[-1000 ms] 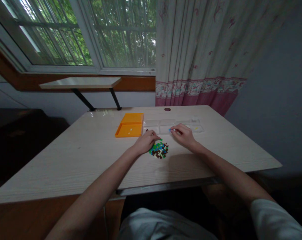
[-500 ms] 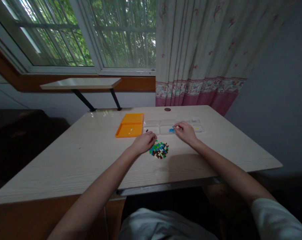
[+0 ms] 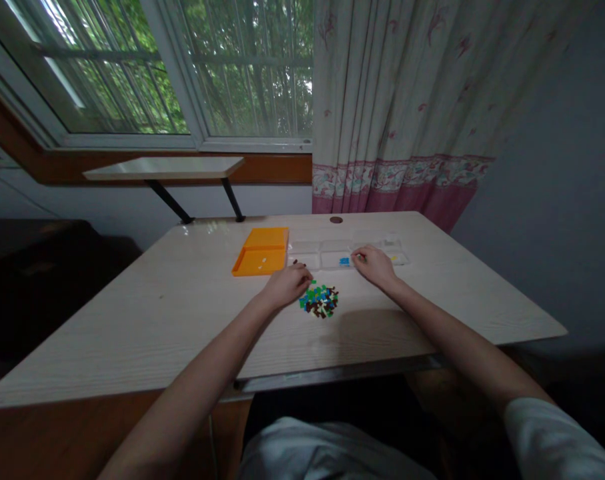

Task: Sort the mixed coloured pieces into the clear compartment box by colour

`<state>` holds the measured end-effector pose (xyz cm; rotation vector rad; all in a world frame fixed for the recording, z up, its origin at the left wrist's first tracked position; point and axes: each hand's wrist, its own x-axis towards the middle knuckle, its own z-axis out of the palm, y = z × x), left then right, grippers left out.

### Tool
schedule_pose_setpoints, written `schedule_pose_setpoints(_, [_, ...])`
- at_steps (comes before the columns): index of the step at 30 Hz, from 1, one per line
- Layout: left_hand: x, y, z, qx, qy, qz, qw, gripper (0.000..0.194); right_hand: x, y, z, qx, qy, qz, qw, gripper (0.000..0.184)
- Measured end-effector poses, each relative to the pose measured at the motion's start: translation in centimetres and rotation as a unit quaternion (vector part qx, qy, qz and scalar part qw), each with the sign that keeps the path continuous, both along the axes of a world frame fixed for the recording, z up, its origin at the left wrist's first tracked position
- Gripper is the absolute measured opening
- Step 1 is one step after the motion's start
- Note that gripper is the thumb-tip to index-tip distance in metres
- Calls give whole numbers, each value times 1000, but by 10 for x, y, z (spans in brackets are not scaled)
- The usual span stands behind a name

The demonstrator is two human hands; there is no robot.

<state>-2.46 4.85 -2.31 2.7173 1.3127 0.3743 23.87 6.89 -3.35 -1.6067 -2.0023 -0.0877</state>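
Blue bits [image 3: 344,262] lie at nine o'clock from my right grip [image 3: 375,265]; avoid brushing them. I cannot tell whether it or my left grip [image 3: 286,283] is closed.

Tabletop [image 3: 192,333] surfaced in smooth wood grain, orange case [image 3: 267,237] moulded in opaque plastic, clear tray [image 3: 309,259] in glossy transparent plastic, small pieces [image 3: 319,300] judged probably plastic, curtain [image 3: 382,100] recorded as printed cloth.

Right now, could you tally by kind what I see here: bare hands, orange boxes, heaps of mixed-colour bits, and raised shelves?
Left hand and right hand: 2
Orange box, open: 1
Heap of mixed-colour bits, counted as one since single bits overlap: 1
Raised shelf: 1
Total: 5
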Motion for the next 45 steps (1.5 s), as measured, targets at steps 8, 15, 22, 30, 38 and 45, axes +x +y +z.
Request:
schedule_pose_setpoints(8, [7,-5,5,11,-130,-34,991,19,-30,-27,5,41,14,201,979,19])
schedule_pose_setpoints(15, [11,-8,5,9,-166,-59,984,16,-42,-38,4,57,1,256,965,20])
schedule_pose_setpoints(22, [12,-11,9,-5,-163,-70,984,19,-41,-38,5,61,13,263,963,18])
schedule_pose_setpoints(30, [10,-11,11,0,-169,-65,984,20,-41,-36,5,78,17,263,962,18])
schedule_pose_setpoints(38, [8,-12,12,-25,-59,-69,996,36,-21,-34,27,157,76,184,967,20])
schedule_pose_setpoints(45, [7,-11,9,-16,-10,-42,999,32,-13,-31,28,181,95,175,963,20])
